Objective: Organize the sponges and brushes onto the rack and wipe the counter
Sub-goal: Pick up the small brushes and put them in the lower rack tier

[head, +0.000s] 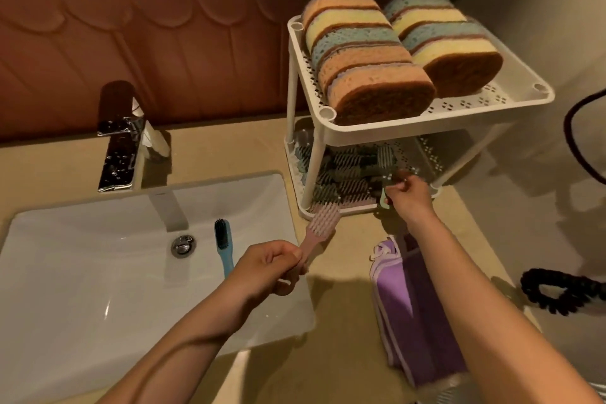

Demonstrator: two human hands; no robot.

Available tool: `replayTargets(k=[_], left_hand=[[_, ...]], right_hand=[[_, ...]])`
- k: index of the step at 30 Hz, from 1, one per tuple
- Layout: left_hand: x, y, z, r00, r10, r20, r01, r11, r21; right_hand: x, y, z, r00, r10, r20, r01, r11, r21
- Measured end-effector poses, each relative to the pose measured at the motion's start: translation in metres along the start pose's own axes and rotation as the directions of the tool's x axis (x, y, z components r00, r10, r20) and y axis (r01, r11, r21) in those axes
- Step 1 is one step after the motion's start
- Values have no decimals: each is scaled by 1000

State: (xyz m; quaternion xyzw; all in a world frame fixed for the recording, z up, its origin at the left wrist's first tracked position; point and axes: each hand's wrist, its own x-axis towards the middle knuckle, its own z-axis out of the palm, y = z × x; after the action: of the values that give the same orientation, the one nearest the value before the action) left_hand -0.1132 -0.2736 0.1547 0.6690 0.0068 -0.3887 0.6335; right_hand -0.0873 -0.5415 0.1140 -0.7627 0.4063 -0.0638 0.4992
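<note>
**Both hands on brushes at the rack's lower shelf**

- Left hand [272, 267], centre of frame, was clenched around the handle of a pink brush [323, 221]. The bristle head stuck out up and to the right of the fist, pointing at the front left corner of the white two-tier rack [524, 98], just short of its lower shelf.
- Right hand [408, 195], right of centre, pinched the handle end of a pale green brush [383, 198]. Its head lay beyond the fingers, in on the lower shelf, beside a row of other brushes [344, 174] lying there already.
- A blue brush [223, 246] lay in the white sink [98, 272], right of the drain, free of both hands.
- Top shelf held two rows of striped sponges [367, 59], standing on edge and packed close.
- A folded purple cloth [406, 305] lay on the beige counter [344, 354] under the right forearm.
- The chrome faucet [124, 141] stood behind the sink, at left of frame.
- A black scrunchie [557, 292] lay at the right edge.
</note>
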Motion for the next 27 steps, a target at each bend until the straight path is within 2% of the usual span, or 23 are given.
replayTargets(k=[4,6,11,16,21,24,27], left_hand=[[2,-4,4,999,4,-37,-5,1000,-14],[2,-7,5,999,21,-34,-21,1000,-8],[2,-11,6,998,47,-39,-48,999,-19],[3,-13,9,999,27,-41,-27,1000,-14],[5,-17,13,998,-6,-59,6,1000,-13],[5,-17,14,999,1,-44,0,1000,9],[7,-14,15,999,19,-36,-18,999,26]], right_hand=[[23,-17,0,991,-117,60,127,970,-208],[32,-17,3,982,-136,131,175,915,-363],[41,-7,13,956,-189,224,285,775,-564],[44,0,16,940,-235,248,328,825,-461],[46,10,17,941,-245,235,335,776,-534],[44,10,18,939,-275,208,344,789,-509],[35,12,15,942,-317,112,331,812,-481]])
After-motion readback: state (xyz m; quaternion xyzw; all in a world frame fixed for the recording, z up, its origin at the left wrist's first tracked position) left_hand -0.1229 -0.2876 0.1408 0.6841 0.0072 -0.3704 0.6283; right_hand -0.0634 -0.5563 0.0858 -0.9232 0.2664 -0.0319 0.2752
